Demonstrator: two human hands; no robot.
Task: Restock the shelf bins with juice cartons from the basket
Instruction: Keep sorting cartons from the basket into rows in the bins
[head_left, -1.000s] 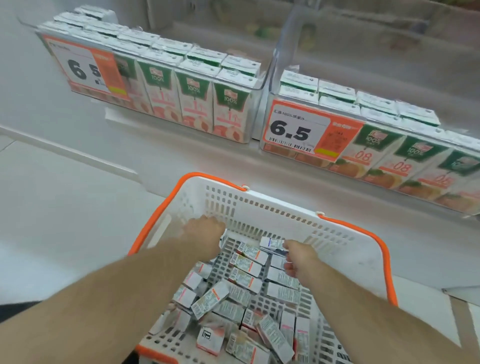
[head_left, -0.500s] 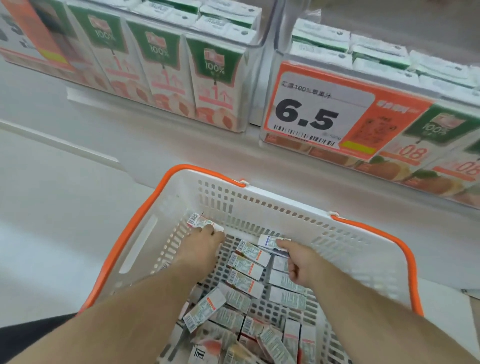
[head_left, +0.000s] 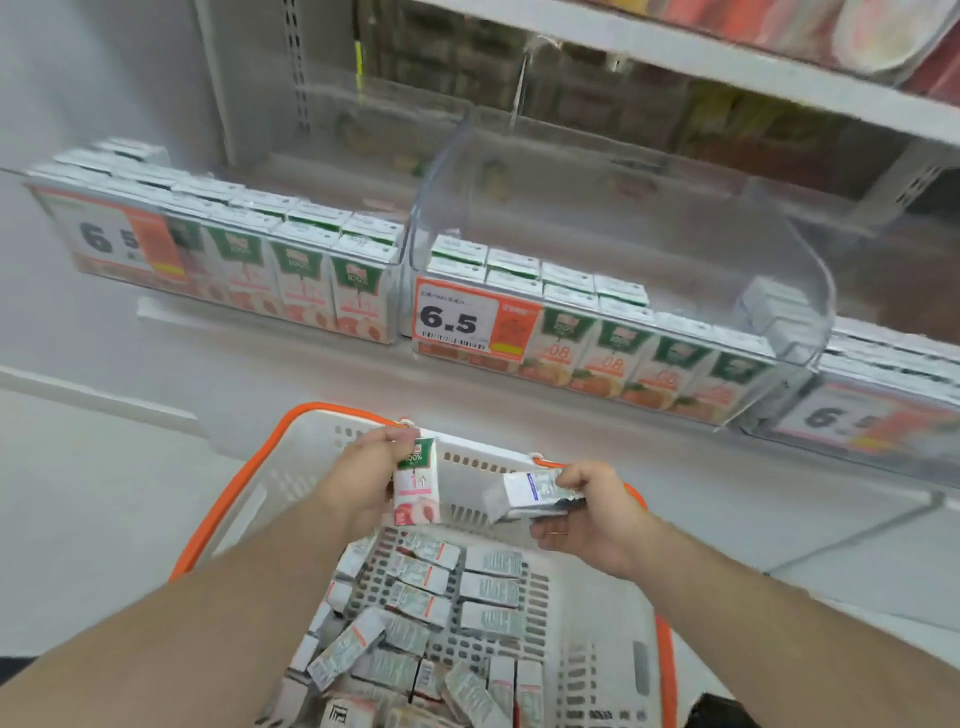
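While many cartons (head_left: 488, 590) lie in the basket (head_left: 270, 467), left hand (head_left: 358, 478) grips a pink carton (head_left: 416, 483), right hand (head_left: 597, 509) pinches a grey carton (head_left: 524, 493), neither shelved in the bins (head_left: 623, 291) beyond the basket.

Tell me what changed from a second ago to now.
Both hands rose out of the basket, each now holding a carton: left hand a peach carton upright, right hand a carton lying sideways. The loose cartons below and the shelf bins look unchanged.

Bare forearms, ring (head_left: 558, 533) on right hand (head_left: 592, 514)
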